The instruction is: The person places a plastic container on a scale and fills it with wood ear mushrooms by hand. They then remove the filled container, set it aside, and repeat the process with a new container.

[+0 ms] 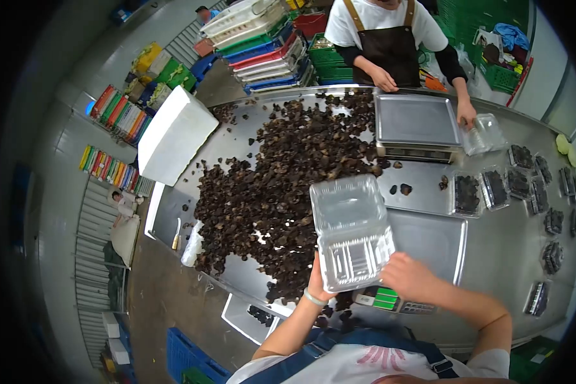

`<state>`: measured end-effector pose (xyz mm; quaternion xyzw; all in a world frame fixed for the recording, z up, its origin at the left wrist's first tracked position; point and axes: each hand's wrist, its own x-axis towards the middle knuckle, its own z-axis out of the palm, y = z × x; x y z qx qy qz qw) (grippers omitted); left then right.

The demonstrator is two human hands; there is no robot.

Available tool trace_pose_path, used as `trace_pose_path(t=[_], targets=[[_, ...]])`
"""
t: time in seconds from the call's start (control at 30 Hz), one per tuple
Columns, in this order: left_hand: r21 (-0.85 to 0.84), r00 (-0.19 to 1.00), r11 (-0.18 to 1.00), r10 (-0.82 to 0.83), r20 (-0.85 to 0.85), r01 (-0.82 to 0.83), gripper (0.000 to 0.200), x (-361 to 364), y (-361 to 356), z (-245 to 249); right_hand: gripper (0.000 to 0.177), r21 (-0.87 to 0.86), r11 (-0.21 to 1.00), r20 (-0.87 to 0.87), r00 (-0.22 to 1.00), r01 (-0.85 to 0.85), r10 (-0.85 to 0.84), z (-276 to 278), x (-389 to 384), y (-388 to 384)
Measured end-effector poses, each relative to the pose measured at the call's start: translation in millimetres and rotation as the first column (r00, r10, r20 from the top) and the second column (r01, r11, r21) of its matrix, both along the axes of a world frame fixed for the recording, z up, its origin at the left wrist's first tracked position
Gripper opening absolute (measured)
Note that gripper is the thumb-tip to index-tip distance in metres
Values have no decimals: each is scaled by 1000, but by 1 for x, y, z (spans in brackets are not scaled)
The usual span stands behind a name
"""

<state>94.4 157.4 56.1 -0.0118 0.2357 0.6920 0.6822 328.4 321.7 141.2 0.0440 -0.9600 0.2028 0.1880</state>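
Note:
A clear plastic clamshell box [355, 246] stands open in front of me, its lid folded back away from me and its base bare inside. My left hand [317, 280] grips the base from the left and below, thumb along the side. At the base's right edge, my right hand [408, 276] is closed with curled fingers that seem to pinch the rim; the fingertips are partly hidden. Behind and left of the box spreads a big heap of dark brown, crinkled pieces like wood ear mushrooms [269, 185]. A scale with a metal tray [429, 237] sits partly beneath my right hand.
Across the metal table [493, 256] a co-worker [390, 45] reaches one hand to clear boxes [483, 134] beside a second scale [418, 120]. Several filled boxes [467, 194] stand at right. A white foam box [176, 134] and a knife [176, 238] lie left.

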Motion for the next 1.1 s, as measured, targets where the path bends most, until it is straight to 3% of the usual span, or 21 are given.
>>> trace_pose_path(t=[0.07,0.13,0.2,0.23,0.27,0.4,0.47,0.5,0.6,0.67,0.7,0.73,0.8,0.87,0.9,0.93,0.97,1.0,1.03,1.07,1.1], targets=[[-123,987,986,128,98,-115,66,-13,-41,-6,17,-68,997,7,999,-34,34,0,-28,-42],[-55,994,994,102,31,-100,69,-27,-89,-20,15,-119,992,92,994,-51,62,-5,-50,-83],[-25,992,996,90,89,-88,70,-53,-129,-33,14,-139,987,144,985,-77,97,-8,-76,-114],[-18,984,985,170,-43,-171,70,-62,-147,-38,13,-128,988,145,984,-90,108,-8,-92,-124],[-76,973,974,205,-102,-213,76,-74,-163,-43,13,-118,988,147,982,-103,120,-10,-108,-134],[-130,978,969,210,-4,-208,92,-127,-245,-77,9,-153,978,103,982,-143,159,-27,-173,-175],[-147,949,962,189,-252,-230,91,-150,-266,-67,8,-59,965,50,965,-256,259,-33,-197,-200],[-107,929,955,238,-283,-278,89,-157,-273,-54,8,-2,953,24,952,-304,304,-34,-206,-204],[-23,864,879,463,-197,-476,74,-188,-294,-61,9,200,962,-26,980,-188,197,4,-213,-201],[-15,820,835,537,-199,-550,68,-211,-308,-71,11,20,999,-142,990,25,-22,4,-203,-180],[-37,808,824,545,-222,-566,68,-219,-307,-67,12,69,987,-92,986,145,-139,0,-190,-163],[-57,796,811,554,-245,-582,69,-227,-308,-64,14,69,944,-97,944,322,-315,-4,-176,-148],[-102,812,824,517,-271,-558,50,-251,-337,-126,20,90,839,-102,843,536,-528,-31,-134,-117],[-156,830,827,493,-263,-540,35,-260,-363,-162,24,298,670,127,668,680,-734,-80,-74,-95],[-353,856,787,406,-320,-505,15,-266,-370,-150,26,312,615,152,601,724,-785,-113,-41,-82],[-487,865,741,257,-431,-462,11,-271,-370,-137,29,322,552,171,526,770,-833,-137,-16,-82],[-643,785,625,-77,-615,-442,14,-285,-368,-119,36,311,538,235,486,783,-842,-138,-14,-86],[-760,632,459,-432,-644,-460,18,-299,-365,-96,43,306,522,300,440,796,-846,-131,-15,-84],[-619,203,340,-742,-639,-708,27,-307,-355,-65,49,327,497,275,422,804,-864,-118,-26,-84],[-297,-19,302,-729,-684,-906,23,-314,-338,-36,55,345,464,247,398,816,-884,-98,-50,-93],[-128,-147,366,-637,-757,-922,24,-349,-339,-45,61,360,425,217,369,830,-904,-87,-74,-101]])
